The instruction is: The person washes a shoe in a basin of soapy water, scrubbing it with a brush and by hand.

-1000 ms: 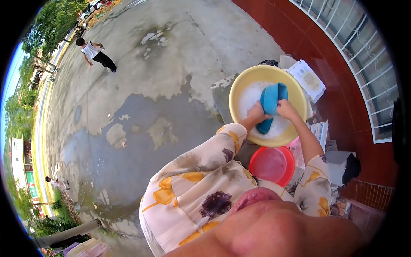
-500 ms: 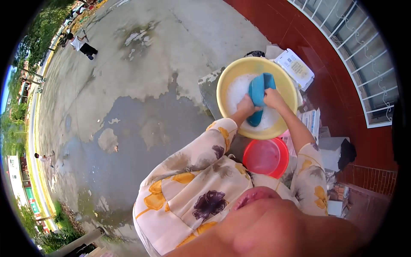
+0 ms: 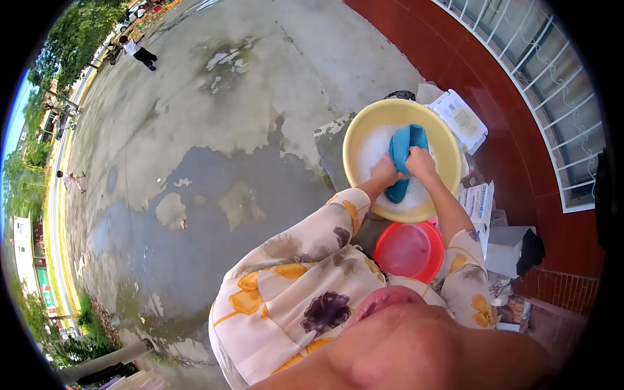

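Note:
A blue item, perhaps a shoe or slipper [image 3: 399, 144], is held over the yellow basin [image 3: 352, 153], whose inside shows white suds. My left hand [image 3: 386, 171] grips its lower left side, fingers wrapped round it. My right hand [image 3: 420, 161] is closed on its right side, close beside the left hand. The item's lower end reaches down to the suds. Just below the yellow basin stands a red basin [image 3: 409, 251] with cloudy liquid in it.
A white lidded box [image 3: 459, 121] and cartons [image 3: 480, 203] lie by the red wall [image 3: 513, 146] at the right. A grey box [image 3: 509, 251] stands lower down. Two people [image 3: 138, 53] [image 3: 69, 181] are far off on the wet concrete.
The blue item has bent over at its upper part between my hands, and my right hand has shifted slightly. The person at the upper left has moved farther away; the view has swayed.

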`<state>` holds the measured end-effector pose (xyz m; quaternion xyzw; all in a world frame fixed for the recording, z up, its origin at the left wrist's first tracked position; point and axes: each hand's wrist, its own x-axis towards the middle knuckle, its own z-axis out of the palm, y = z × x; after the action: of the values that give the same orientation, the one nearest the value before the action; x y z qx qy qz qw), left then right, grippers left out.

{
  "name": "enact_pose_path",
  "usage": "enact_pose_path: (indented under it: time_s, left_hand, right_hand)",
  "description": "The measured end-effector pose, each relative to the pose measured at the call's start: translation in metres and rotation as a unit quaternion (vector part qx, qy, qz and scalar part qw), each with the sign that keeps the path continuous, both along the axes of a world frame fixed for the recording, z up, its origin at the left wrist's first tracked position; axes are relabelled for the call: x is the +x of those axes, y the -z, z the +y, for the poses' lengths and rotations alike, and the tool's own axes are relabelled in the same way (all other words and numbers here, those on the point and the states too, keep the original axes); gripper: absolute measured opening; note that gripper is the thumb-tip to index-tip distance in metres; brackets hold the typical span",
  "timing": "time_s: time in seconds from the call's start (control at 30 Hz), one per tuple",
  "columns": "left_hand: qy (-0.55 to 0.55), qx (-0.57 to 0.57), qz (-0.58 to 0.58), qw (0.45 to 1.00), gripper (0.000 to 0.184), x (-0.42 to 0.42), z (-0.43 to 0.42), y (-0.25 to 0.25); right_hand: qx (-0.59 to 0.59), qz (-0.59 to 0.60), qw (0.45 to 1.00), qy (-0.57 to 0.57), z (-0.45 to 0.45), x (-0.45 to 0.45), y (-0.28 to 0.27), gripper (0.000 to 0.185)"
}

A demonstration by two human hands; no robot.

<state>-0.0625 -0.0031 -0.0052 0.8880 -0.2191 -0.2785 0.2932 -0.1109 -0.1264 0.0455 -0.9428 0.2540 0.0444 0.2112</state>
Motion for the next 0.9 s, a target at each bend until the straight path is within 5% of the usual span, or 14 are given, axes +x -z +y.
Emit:
enact_pose_path:
  time_s: [0.23,0.43,0.7,0.9]
  left_hand:
    - [0.022,-0.007,-0.015,1.0,0.084,-0.015,0.005,0.013]
    - [0.013,0.027,0.02,0.999,0.088,-0.021,0.007,0.022]
    - [0.06,0.008,-0.016,0.998,0.092,-0.009,0.004,0.022]
    - [0.049,-0.004,-0.029,0.998,0.092,-0.009,-0.001,0.017]
  right_hand:
    - [0.061,-0.046,0.989,-0.123,-0.025,-0.022,0.008,0.026]
    - [-0.007,-0.049,0.999,0.01,-0.005,-0.004,0.023,0.024]
    - [0.129,0.004,0.991,-0.044,-0.032,-0.026,0.011,0.028]
    - [0.001,-0.027,1.0,0.011,-0.004,-0.012,0.011,0.03]
